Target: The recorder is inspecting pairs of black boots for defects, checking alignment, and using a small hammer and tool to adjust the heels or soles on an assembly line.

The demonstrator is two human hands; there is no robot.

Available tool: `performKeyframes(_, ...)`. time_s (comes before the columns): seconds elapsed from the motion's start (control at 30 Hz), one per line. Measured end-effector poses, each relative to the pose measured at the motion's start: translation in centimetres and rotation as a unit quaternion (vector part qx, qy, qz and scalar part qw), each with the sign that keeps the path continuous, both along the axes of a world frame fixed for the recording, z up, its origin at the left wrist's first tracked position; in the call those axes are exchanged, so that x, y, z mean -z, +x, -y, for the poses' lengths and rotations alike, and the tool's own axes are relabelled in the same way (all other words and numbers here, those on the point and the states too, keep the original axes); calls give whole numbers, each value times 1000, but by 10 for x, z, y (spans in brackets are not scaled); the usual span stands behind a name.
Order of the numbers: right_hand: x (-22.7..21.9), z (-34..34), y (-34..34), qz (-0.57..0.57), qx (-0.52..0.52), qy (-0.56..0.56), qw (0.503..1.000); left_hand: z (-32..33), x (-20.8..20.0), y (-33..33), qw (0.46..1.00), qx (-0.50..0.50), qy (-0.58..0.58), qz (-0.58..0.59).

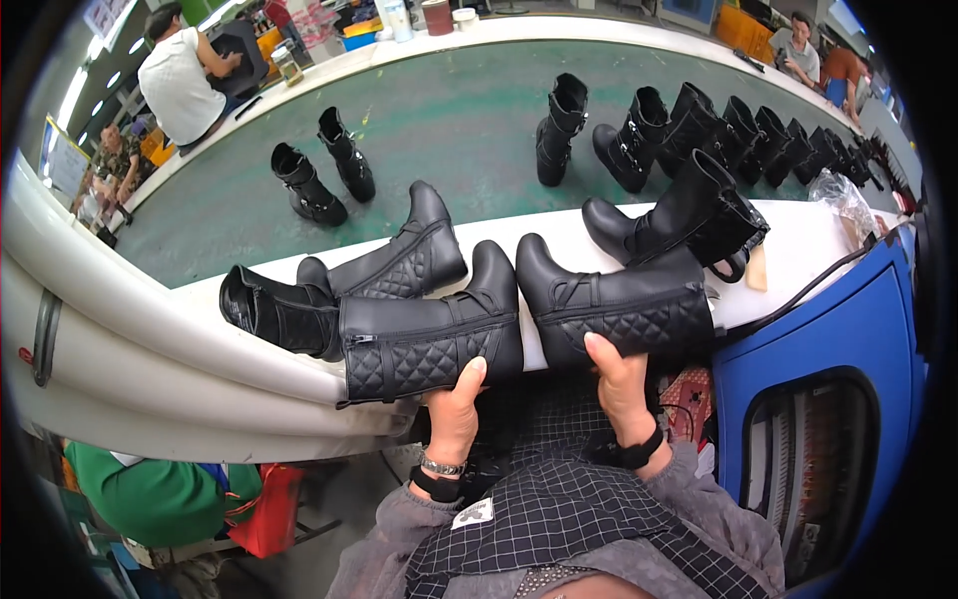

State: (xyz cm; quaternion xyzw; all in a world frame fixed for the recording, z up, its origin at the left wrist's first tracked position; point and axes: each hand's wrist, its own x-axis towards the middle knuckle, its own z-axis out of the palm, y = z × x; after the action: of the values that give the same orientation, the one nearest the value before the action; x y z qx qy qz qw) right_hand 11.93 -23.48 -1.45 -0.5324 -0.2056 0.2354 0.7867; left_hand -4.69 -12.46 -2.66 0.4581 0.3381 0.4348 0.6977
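Note:
My left hand [454, 414] grips a tall black boot [429, 344] by its quilted shaft, thumb on top and fingers hidden beneath. This boot lies on its side, zip facing up, its toe pointing away from me. In my right hand [624, 389] is a matching black boot [619, 299], gripped near the heel with the thumb on its side. The two boots are side by side, feet close together and shafts pointing outward. Behind the left one, more black boots [399, 255] lie on the white ledge [559, 225]. Another boot [689, 215] leans behind the right one.
A green conveyor belt [439, 130] runs across beyond the ledge, carrying several standing black boots [639, 135]. Blue machine housing [818, 369] stands at my right, a white curved casing [150, 309] at my left. Clear plastic [843, 205] lies at the ledge's right end. Other people [185, 80] sit farther off.

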Motion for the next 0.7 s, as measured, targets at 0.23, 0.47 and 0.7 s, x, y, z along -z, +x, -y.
performKeyframes(0.23, 29, 12, -14, -183, -25, 66, 981, 11, 12, 9, 986, 67, -110, 104)
performKeyframes(0.47, 30, 11, -11, -179, -48, 75, 980, 12, 19, 9, 984, 76, -113, 112)
performKeyframes(0.7, 43, 11, -14, -165, -19, 96, 982, 10, 25, 10, 978, 94, -115, 146)
